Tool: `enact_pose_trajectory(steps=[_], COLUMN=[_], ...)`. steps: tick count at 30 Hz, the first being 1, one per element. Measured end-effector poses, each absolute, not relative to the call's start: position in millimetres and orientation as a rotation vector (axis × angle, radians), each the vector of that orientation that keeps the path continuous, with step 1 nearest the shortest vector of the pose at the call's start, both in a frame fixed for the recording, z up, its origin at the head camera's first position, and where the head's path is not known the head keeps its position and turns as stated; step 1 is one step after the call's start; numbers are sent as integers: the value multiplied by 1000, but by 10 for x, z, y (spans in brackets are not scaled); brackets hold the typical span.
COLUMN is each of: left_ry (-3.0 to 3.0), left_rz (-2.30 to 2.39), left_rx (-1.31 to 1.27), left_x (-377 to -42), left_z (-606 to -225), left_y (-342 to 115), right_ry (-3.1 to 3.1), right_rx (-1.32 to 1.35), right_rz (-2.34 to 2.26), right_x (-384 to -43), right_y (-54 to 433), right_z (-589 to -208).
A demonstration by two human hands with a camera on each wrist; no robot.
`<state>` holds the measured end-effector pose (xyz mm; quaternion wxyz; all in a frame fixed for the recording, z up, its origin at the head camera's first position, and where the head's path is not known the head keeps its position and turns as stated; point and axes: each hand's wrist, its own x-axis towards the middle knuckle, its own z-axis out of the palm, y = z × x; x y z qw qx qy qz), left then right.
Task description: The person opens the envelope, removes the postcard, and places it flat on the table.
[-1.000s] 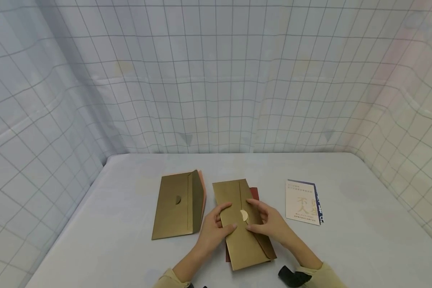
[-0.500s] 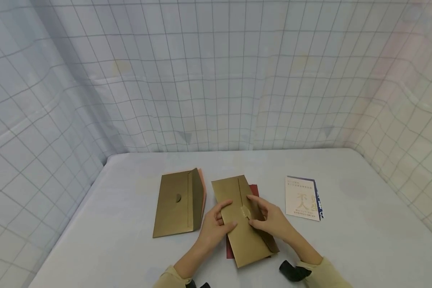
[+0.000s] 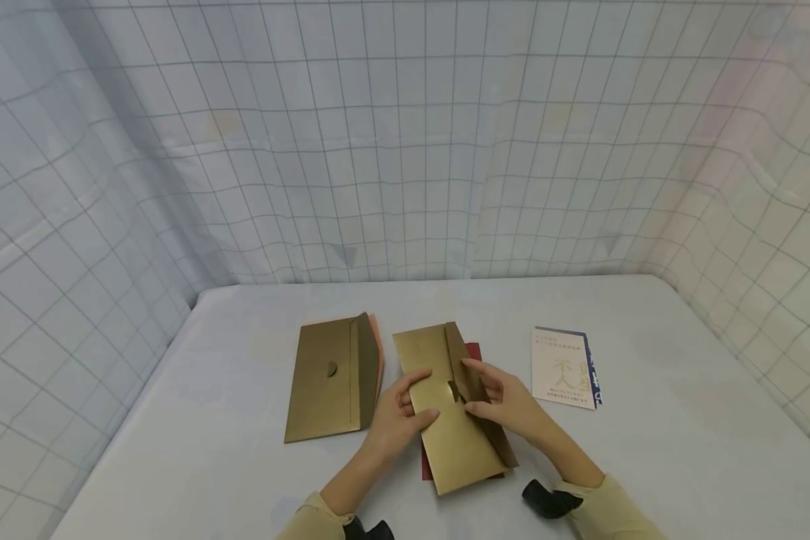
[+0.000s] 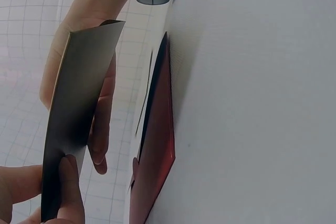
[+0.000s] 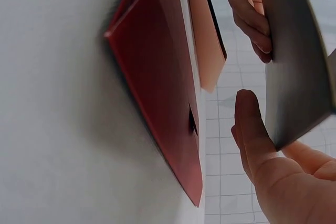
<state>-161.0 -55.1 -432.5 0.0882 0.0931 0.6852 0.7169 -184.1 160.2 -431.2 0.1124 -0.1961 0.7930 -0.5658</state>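
My left hand [image 3: 400, 420] grips the left long edge of a gold envelope [image 3: 455, 442], thumb on its front and fingers curled behind. On the other side, my right hand [image 3: 509, 401] pinches the envelope's flap [image 3: 469, 375] near the middle. That flap stands slightly raised, and a dark slot shows beside its fold. Both wrist views show the envelope held above the table, its back [image 4: 79, 87] dark. A red envelope [image 5: 152, 72] lies on the table beneath it, mostly covered in the head view.
At the left lies another gold envelope [image 3: 320, 382] with its flap lifted and a salmon-coloured one [image 3: 376, 334] under it. To the right is a cream printed card [image 3: 560, 367] overlapping a blue one [image 3: 595, 379]. White table [image 3: 675, 420], grid-patterned curtain [image 3: 405, 150] behind.
The flap's rounded tab, light-coloured over the envelope's front earlier, has come away, and a dark slot shows there now. The flap has risen slightly under my right hand; my left hand keeps its hold.
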Motion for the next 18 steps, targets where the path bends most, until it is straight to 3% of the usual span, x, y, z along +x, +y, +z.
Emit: enact_pose_trajectory(steps=[18], left_ry=[2043], left_rz=[2175], left_rx=[249], left_x=[-1649], left_z=[-4315], left_y=[-598], right_ry=[2343], right_rx=[-558], right_rz=[-1740], right_x=[-1846], right_y=[1661], right_z=[-4200])
